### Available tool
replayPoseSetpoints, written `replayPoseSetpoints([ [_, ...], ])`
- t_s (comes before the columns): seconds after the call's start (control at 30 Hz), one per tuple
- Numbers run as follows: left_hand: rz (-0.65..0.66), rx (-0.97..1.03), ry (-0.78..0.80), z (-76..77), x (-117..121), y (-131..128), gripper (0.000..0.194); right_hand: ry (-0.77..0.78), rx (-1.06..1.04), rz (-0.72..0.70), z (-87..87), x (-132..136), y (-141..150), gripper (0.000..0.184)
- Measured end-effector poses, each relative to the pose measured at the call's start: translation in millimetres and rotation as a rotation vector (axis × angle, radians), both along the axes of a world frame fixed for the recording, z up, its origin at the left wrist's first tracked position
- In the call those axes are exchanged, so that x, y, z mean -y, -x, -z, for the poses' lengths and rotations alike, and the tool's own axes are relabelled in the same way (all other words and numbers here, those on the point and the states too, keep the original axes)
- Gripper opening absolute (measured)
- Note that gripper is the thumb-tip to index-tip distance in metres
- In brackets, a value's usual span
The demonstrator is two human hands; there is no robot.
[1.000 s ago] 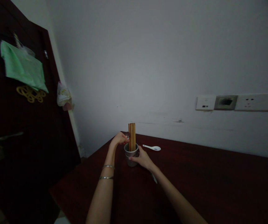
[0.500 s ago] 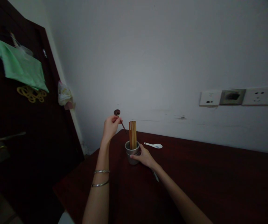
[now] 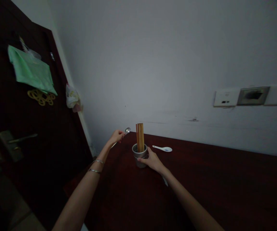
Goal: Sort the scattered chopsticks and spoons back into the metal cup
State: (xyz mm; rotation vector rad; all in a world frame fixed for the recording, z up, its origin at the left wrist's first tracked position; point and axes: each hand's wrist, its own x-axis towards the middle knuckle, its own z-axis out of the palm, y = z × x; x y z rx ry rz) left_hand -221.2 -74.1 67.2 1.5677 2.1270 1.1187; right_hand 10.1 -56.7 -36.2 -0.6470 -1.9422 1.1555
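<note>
My left hand [image 3: 117,136] pinches a shiny metal spoon [image 3: 128,130] above the far left part of the table. Its bowl points up to the right, and the thin handle slants down to the left past my wrist. My right hand [image 3: 152,159] is wrapped around the right side of a grey metal cup [image 3: 141,164], which stands upright on the table. Several wooden chopsticks [image 3: 140,137] stand upright in the cup. To the right of the cup lies a white ceramic spoon [image 3: 164,148]. A pale narrow thing [image 3: 165,182] shows beside my right forearm, partly hidden.
The dark red table [image 3: 213,179] meets a white wall [image 3: 165,64] with sockets [image 3: 226,98] at the right. On the left is a dark door [image 3: 56,134] with a handle [image 3: 22,138] and a green cloth [image 3: 32,69]. A plastic bag [image 3: 72,98] hangs by the door frame.
My left hand has moved down, and the spoon in it has turned from bowl up-left to bowl up-right. My right hand stays on the cup. The whole view has shifted a little.
</note>
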Motion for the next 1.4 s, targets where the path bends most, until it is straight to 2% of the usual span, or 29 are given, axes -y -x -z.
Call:
replayPoseSetpoints([
  [0.1, 0.011, -0.027, 0.126, 34.0, -6.1, 5.1, 0.025, -0.013, -0.014, -0.013, 1.1, -1.4, 0.5, 0.073],
  [0.2, -0.014, -0.061, 0.188, 58.2, -8.0, 8.3, 0.031, -0.018, -0.016, -0.021, 1.7, -2.4, 0.4, 0.073],
  [0.3, -0.028, -0.076, 0.203, 74.8, -9.6, 14.3, 0.035, -0.023, -0.022, -0.027, 1.4, -1.9, 0.0, 0.074],
  [0.43, 0.020, -0.137, 0.212, 89.0, -10.2, 21.8, 0.033, -0.027, -0.008, -0.018, 1.1, -1.1, 0.0, 0.073],
  [0.73, 0.072, -0.629, 0.228, 95.0, -6.0, 16.0, 0.029, -0.028, -0.012, -0.017, 2.9, -3.0, 0.5, 0.072],
  [1.03, 0.096, -0.891, 0.318, 95.4, 0.7, 1.8, 0.032, -0.017, 0.001, -0.012, 1.2, -1.5, -0.2, 0.068],
  [1.2, 0.146, -1.007, 0.303, 98.4, 3.0, 1.4, 0.032, -0.033, 0.003, -0.005, -0.4, 0.2, -0.7, 0.069],
  [1.4, 0.156, -1.005, 0.312, 97.7, 4.5, -1.5, 0.029, -0.032, 0.005, -0.008, 0.1, -0.7, 0.2, 0.071],
])
